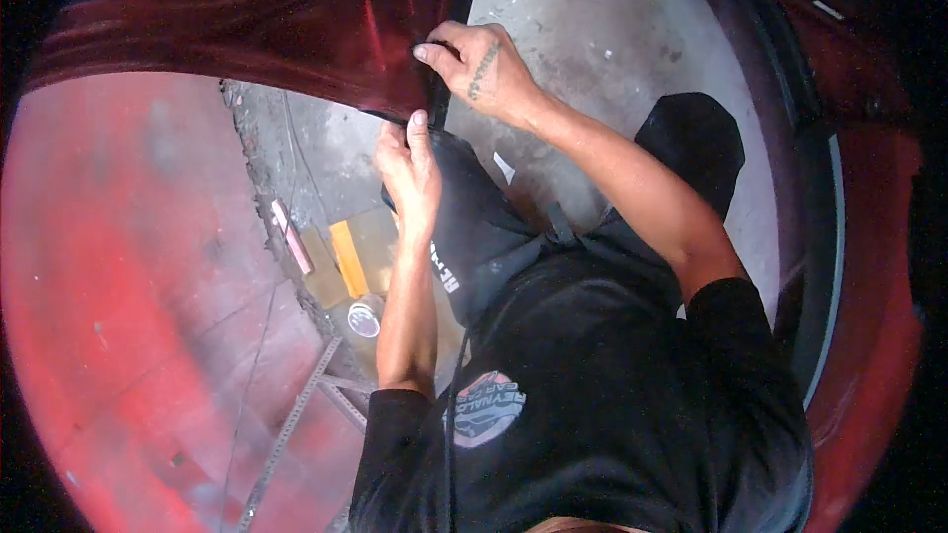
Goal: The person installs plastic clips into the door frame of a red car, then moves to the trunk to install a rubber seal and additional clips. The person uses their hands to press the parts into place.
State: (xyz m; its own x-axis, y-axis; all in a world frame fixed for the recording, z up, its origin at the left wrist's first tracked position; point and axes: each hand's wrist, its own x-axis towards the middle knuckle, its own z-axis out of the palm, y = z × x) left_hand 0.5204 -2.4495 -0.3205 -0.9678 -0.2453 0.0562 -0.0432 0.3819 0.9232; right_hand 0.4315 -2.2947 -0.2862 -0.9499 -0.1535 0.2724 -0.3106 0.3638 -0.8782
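Note:
A glossy dark red car body panel, probably a door, spans the upper left, with a dark strip along its right edge. My left hand is closed at the panel's lower right corner, its thumb upright and its fingers curled. Higher up, my right hand comes in from the right. Its thumb and fingers are pinched together against the panel's right edge. Whatever lies between those fingertips is hidden or too small to make out.
Red-and-grey stained flooring lies at left. A yellow block, a pale pink strip and a small round tub sit on a brown sheet near my left forearm. A perforated metal bar stands below. More dark red bodywork curves along the right.

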